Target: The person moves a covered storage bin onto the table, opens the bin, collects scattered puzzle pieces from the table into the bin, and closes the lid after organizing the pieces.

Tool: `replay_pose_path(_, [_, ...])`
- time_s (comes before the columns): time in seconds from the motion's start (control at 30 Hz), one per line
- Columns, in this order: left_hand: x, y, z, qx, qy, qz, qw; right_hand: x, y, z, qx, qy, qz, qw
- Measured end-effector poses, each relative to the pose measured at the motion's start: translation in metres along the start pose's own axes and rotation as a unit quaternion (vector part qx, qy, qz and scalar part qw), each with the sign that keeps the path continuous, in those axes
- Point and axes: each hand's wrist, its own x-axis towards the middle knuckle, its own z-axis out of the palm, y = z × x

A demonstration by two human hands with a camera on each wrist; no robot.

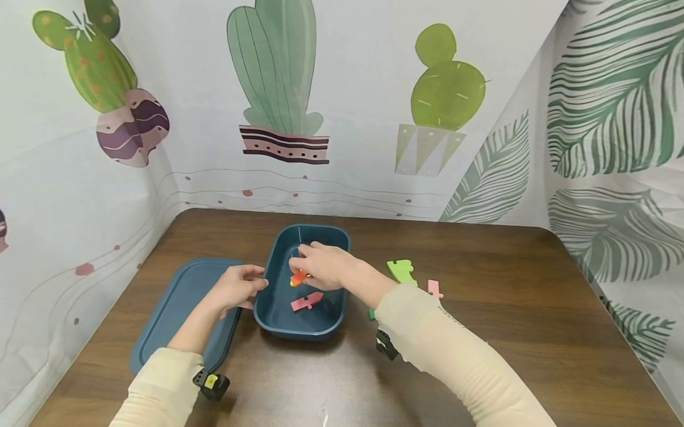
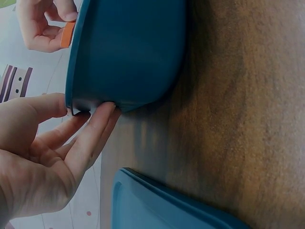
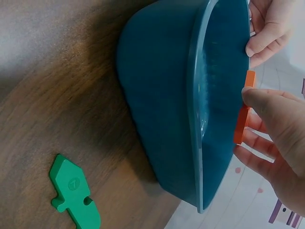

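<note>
Here the right hand (image 1: 323, 265) pinches the orange piece (image 3: 243, 109) edge-up over the box (image 1: 275, 299).

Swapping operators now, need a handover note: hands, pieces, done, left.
Left hand: fingers on the left rim of the teal box, steadying it.
Right hand: over the box, pinching an orange piece.
Done: one pink piece lies in the box.
Left: light green piece, small pink piece and dark green piece lie on the table right of the box. The lid lies off, left of the box.
</note>
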Motion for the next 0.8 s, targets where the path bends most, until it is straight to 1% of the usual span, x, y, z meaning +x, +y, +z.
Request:
replay_pose_path(0.43, [-0.0001, -0.0005, -0.0003, 0.003, -0.001, 0.001, 1.0000, -0.0009, 0.0027, 0.0024, 0.020, 0.001, 0.004, 1.000])
replay_pose_path(0.67, [-0.0007, 0.0002, -0.0003, 0.003, -0.002, 0.000, 1.0000, -0.0042, 0.0024, 0.0021, 0.009, 0.004, -0.001, 1.000])
replay_pose_path(0.8, [-0.0011, 0.0005, -0.0005, 0.004, -0.002, 0.000, 1.0000, -0.0073, 0.0029, 0.0004, 0.016, 0.007, -0.004, 1.000])
